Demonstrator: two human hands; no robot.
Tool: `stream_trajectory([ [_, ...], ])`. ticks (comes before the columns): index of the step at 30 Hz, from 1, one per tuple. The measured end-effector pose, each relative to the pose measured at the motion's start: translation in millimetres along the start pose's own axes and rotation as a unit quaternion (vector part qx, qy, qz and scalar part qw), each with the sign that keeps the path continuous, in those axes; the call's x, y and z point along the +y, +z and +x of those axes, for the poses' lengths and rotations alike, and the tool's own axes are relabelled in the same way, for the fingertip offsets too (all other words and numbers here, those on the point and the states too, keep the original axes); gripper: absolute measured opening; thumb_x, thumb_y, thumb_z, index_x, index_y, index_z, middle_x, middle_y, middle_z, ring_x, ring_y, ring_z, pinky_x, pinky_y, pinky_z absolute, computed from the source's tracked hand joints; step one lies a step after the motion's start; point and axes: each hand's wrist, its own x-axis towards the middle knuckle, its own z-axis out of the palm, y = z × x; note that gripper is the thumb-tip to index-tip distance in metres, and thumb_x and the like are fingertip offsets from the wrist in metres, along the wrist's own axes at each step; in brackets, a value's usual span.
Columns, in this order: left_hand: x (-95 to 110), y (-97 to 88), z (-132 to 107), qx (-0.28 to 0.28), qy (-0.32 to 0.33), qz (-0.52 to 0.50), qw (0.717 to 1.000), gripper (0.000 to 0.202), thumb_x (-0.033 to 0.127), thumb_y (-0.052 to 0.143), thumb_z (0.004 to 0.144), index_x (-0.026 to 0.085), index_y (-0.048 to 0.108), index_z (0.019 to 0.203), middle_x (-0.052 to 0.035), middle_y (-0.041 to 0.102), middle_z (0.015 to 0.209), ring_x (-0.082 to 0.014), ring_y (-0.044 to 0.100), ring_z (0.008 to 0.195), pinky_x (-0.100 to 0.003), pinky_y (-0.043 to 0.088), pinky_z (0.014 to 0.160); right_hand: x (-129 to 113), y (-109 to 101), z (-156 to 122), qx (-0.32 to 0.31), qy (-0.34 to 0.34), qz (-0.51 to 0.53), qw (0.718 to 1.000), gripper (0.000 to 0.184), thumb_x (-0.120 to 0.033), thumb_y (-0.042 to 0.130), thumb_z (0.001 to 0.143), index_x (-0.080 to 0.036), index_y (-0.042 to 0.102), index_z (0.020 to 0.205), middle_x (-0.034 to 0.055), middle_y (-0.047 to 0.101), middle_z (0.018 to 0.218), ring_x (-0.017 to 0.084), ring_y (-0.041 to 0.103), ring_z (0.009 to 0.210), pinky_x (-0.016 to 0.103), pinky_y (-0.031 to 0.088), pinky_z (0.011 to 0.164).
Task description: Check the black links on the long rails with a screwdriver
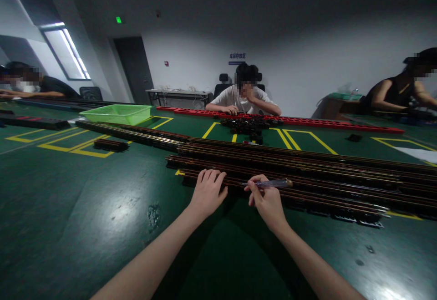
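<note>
Several long dark brown rails [307, 177] lie side by side across the green table [85, 209]. My left hand [207, 193] rests flat on the near end of the closest rails, fingers stretched out and together. My right hand [266, 200] is closed in a pinch on a slim clear-handled screwdriver [271, 183], which lies level just above the rails with its tip pointing left toward my left hand.
A green plastic basket [118, 114] stands at the back left. A long red strip [290, 120] and a heap of small black parts [251, 127] lie before a seated person [244, 97]. Other people sit far left and far right. Yellow lines mark the table.
</note>
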Motion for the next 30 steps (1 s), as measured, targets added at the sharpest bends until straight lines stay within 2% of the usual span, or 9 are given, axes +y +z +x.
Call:
stream_trajectory([
  [9,0.9,-0.7,0.1,-0.003,-0.002,0.000,1.000,0.032,0.026,0.048,0.086,0.016,0.053,0.116,-0.0080,0.059,0.113,-0.0228,0.050,0.110,-0.044,0.031,0.101,8.8,-1.3,0.1,0.037,0.005,0.008,0.999,0.027,-0.045,0.044,0.087,-0.019,0.047,0.079,0.0016,0.060,0.063,0.011,0.054,0.039,0.021,0.041,0.037],
  [21,0.4,-0.1,0.3,0.008,-0.006,0.005,1.000,0.036,0.010,0.042,0.082,0.017,0.055,0.115,-0.0072,0.059,0.113,-0.0218,0.049,0.110,-0.043,0.030,0.102,4.4,-1.9,-0.2,0.025,-0.001,-0.003,1.000,0.026,-0.043,0.045,0.087,-0.019,0.048,0.077,0.0021,0.062,0.063,0.011,0.054,0.039,0.022,0.042,0.038],
  [30,1.2,-3.1,-0.2,0.007,-0.011,0.018,1.000,0.043,0.002,0.040,0.077,0.017,0.056,0.114,-0.0086,0.059,0.114,-0.0231,0.050,0.110,-0.044,0.034,0.101,8.7,-2.9,-1.3,0.060,0.009,0.014,0.998,0.030,-0.047,0.044,0.087,-0.019,0.048,0.077,0.0020,0.059,0.060,0.011,0.054,0.038,0.022,0.043,0.037],
])
